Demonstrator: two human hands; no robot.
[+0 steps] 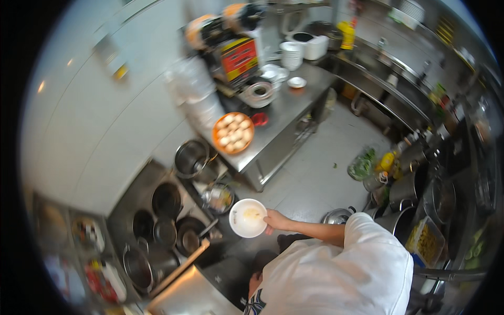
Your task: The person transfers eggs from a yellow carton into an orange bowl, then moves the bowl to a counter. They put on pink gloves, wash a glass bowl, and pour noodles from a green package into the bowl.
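Observation:
My right hand (277, 220) grips the rim of a white bowl (246, 226), with its thumb at the inside edge. A little pale yellowish food or liquid lies at the bottom of the bowl. The bowl is held over the floor, beside the cooking area. Part of my left hand (255, 282) shows low beside the white shirt; its fingers are mostly hidden, and whether it holds anything cannot be told. Ahead, an orange bowl of eggs (234, 133) stands on the near corner of a steel table (271, 132).
Pans and pots (166, 200) stand on the stove at the left. Stacked white dishes (291, 56) are on the table's far part. A bag of greens (362, 163), large pots (405, 189) and a plastic tub of yellow food (425, 242) line the right side. A sink counter (378, 78) lies beyond.

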